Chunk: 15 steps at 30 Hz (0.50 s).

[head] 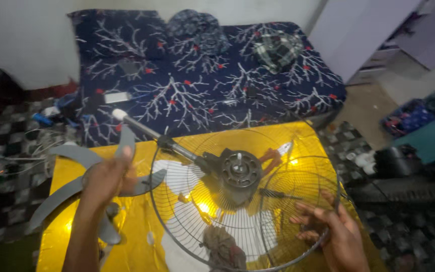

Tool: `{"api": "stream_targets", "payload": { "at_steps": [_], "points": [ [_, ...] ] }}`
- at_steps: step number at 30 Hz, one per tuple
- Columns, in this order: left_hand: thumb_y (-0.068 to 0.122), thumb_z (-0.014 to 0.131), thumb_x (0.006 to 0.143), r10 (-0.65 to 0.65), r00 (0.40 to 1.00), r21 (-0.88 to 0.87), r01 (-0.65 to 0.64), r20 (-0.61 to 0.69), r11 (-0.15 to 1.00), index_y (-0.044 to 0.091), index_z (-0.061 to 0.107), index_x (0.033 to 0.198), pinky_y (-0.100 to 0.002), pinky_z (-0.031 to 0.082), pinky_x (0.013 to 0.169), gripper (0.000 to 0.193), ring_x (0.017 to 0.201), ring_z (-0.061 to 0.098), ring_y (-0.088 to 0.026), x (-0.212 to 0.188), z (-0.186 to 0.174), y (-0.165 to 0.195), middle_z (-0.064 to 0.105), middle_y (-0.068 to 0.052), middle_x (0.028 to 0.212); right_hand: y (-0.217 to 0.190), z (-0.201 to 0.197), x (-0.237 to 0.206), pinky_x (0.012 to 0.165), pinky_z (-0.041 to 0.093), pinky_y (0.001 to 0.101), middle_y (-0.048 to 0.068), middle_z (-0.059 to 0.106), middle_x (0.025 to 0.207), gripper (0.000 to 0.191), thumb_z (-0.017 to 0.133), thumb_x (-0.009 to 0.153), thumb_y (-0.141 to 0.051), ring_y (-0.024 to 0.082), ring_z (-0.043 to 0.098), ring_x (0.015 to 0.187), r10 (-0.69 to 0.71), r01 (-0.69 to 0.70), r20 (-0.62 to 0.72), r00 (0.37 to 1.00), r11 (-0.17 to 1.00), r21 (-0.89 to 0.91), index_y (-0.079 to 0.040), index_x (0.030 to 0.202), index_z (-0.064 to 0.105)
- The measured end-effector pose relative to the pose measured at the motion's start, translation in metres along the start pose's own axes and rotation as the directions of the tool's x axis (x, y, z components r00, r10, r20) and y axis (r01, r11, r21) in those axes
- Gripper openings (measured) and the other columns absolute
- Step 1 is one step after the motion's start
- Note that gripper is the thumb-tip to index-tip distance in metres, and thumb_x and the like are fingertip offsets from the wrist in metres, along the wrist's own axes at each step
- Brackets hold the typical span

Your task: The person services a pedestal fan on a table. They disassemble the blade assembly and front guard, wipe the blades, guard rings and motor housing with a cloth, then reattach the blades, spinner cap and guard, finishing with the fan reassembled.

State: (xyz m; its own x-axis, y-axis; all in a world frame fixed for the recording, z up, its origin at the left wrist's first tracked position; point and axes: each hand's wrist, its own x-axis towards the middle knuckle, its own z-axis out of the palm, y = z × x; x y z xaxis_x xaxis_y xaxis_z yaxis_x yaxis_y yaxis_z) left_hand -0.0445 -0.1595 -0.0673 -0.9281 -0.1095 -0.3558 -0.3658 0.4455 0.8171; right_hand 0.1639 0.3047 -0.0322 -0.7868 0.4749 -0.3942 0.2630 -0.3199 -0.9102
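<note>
My left hand grips a grey fan blade and lifts it over the left part of a shiny yellow sheet. My right hand holds the rim of a round wire fan guard at the lower right. A black fan motor with a bare shaft sits in a second, larger wire guard, on a metal pole slanting up to the left. A dark rag lies inside the larger guard.
A mattress with a dark blue branch-pattern cover lies behind the sheet, with bundled clothes on it. Red-handled pliers rest beside the motor. Cables and small items clutter the checkered floor at left. Bins and a teal box stand at right.
</note>
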Motion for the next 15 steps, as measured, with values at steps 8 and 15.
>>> {"api": "stream_targets", "payload": {
  "at_steps": [8,15],
  "points": [
    [0.053,0.066,0.102,0.305,0.950,-0.159,-0.311,-0.064,0.937,-0.003,0.073,0.112,-0.038,0.049,0.071,0.058,0.076,0.062,-0.023,0.066,0.047,0.070,0.066,-0.012,0.086,-0.018,0.010,0.002,0.060,0.057,0.0479,0.027,0.068,0.119,0.050,0.046,0.099,-0.019,0.038,0.072,0.088,-0.034,0.031,-0.053,0.998,0.998,-0.055,-0.009,0.147,0.043],
    [0.057,0.065,0.093,0.372,0.903,0.680,-0.413,0.216,0.606,0.018,0.074,0.119,-0.061,0.042,0.108,0.048,0.125,0.061,-0.030,0.057,0.064,0.082,0.069,-0.009,0.124,-0.009,0.005,0.019,0.060,0.056,0.0488,0.029,0.069,0.119,0.051,0.044,0.097,-0.014,0.040,0.072,0.085,-0.001,-0.006,-0.062,0.998,0.994,-0.112,-0.009,0.148,0.039]
  ]
}}
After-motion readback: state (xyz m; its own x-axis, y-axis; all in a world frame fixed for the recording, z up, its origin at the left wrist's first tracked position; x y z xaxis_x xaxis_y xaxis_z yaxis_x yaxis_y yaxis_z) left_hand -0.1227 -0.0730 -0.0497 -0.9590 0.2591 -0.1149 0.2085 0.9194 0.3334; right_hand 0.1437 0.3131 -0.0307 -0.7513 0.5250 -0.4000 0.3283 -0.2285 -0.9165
